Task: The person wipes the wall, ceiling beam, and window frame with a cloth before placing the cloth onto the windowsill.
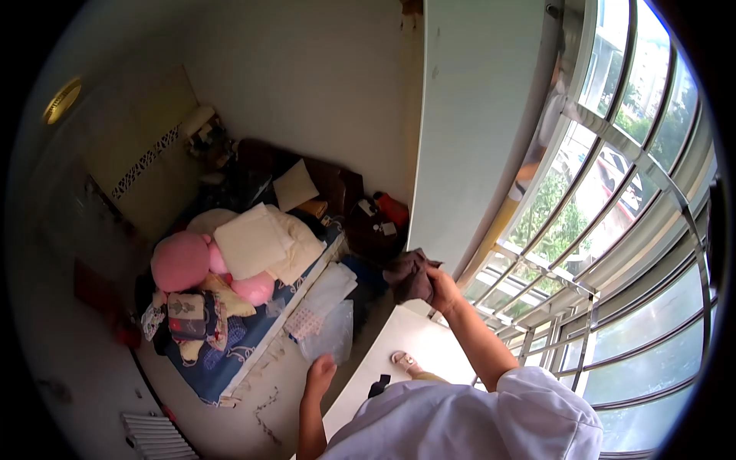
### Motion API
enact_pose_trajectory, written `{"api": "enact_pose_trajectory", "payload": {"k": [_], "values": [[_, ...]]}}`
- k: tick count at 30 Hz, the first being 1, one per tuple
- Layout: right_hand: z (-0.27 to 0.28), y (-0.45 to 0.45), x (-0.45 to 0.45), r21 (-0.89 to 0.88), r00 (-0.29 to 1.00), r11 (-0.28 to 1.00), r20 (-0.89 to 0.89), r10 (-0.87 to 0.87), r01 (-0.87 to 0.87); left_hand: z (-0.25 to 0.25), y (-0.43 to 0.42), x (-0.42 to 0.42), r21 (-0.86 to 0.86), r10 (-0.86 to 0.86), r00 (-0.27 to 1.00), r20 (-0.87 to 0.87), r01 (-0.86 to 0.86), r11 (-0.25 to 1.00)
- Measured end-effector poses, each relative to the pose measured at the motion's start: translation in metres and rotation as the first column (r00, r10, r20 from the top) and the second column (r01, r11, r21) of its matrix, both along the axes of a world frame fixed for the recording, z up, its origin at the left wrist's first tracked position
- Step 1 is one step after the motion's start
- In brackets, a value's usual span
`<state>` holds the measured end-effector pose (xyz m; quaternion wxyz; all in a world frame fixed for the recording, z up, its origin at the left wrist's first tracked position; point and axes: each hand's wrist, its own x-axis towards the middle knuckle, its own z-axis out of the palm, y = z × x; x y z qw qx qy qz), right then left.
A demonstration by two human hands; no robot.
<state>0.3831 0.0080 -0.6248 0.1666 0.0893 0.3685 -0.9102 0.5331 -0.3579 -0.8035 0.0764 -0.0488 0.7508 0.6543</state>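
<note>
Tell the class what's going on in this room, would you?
A person on a white surface by a barred window has a dark, crumpled cloth in the right hand, beside a tall pale panel. The left hand is lower, in front of some clear plastic; whether it holds anything is unclear. Beyond, pink and cream soft things are heaped on a bed.

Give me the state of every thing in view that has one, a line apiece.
Dark cloth: crumpled, held up.
Right hand: closed on the cloth.
Left hand: lowered; grip unclear.
Sandal: worn, on the white surface.
Bed: piled with things.
Cream cushion: lying atop the pile.
Clear plastic bag: limp, beside the bed.
Window: barred; open or shut unclear.
</note>
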Motion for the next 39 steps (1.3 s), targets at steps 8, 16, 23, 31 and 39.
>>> {"api": "enact_pose_trajectory", "payload": {"k": [8,16,23,31,39], "values": [[0.061,-0.027,0.040,0.066,0.996,0.997,-0.076,0.037,-0.032,0.213,0.088,-0.068,0.001,-0.082,0.916,-0.392,0.089,0.996],[0.047,-0.047,0.081,0.588,0.845,0.759,-0.225,0.485,-0.279,0.208,0.143,-0.067,-0.006,-0.299,0.768,-0.566,0.359,0.933],[0.053,0.014,0.071,0.882,0.790,0.469,-0.260,0.555,-0.039,0.131,0.189,-0.067,0.556,-0.011,0.995,0.097,-0.045,0.830],[0.171,0.117,-0.009,0.416,0.413,-0.032,-0.884,0.218,0.909,0.150,0.224,-0.174,0.766,-0.087,0.968,0.235,-0.130,0.629],[0.228,0.143,-0.077,-0.100,0.013,-0.221,-0.888,0.459,0.970,0.343,0.284,-0.278,0.602,0.220,0.847,-0.483,0.138,0.787]]}}
